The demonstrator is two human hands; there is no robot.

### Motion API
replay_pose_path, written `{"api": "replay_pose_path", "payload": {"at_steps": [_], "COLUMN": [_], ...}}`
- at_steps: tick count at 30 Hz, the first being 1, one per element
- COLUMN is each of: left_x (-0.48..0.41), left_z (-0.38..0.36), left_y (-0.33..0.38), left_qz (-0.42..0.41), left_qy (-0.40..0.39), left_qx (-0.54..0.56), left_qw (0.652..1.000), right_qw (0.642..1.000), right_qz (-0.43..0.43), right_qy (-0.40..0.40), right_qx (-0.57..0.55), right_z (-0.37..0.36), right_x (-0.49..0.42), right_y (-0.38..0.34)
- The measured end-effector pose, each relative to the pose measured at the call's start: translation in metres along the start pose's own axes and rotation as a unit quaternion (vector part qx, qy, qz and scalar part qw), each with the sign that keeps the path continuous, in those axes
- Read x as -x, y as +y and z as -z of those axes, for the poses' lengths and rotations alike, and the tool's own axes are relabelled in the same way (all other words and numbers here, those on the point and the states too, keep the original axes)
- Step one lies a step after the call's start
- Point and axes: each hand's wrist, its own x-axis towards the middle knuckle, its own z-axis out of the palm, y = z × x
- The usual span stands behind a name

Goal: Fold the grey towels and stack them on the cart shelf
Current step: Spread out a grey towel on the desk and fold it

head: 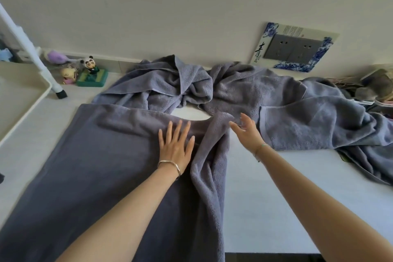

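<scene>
Bare table [265, 187] right of towel [95, 166]; towel heap [234, 89] behind.

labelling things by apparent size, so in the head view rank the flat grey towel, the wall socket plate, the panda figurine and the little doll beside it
1. flat grey towel, by far the largest, though also nearest the camera
2. wall socket plate
3. panda figurine and doll: they look about alike, so unranked
</scene>
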Motion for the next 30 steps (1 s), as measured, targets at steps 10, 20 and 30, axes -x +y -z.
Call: {"api": "replay_pose_path", "payload": {"at_steps": [10, 20, 30], "left_x": [0.002, 0.002, 0.002], "left_z": [-0.019, -0.019, -0.015], "left_y": [-0.007, -0.006, -0.003], "left_qz": [0.063, 0.089, 0.093], "left_qy": [0.007, -0.039, -0.066], "left_qx": [-0.066, -0.099, -0.125], "left_qw": [0.996, 0.990, 0.986], "right_qw": [0.981, 0.833, 0.959], "right_qz": [0.149, 0.164, 0.199], "right_qy": [-0.103, -0.159, 0.088], "right_qx": [0.072, 0.504, 0.181], "right_z": [0.044, 0.054, 0.027], "right_x": [-0.059, -0.084, -0.031], "right_y": [-0.047, -0.035, 0.023]}}
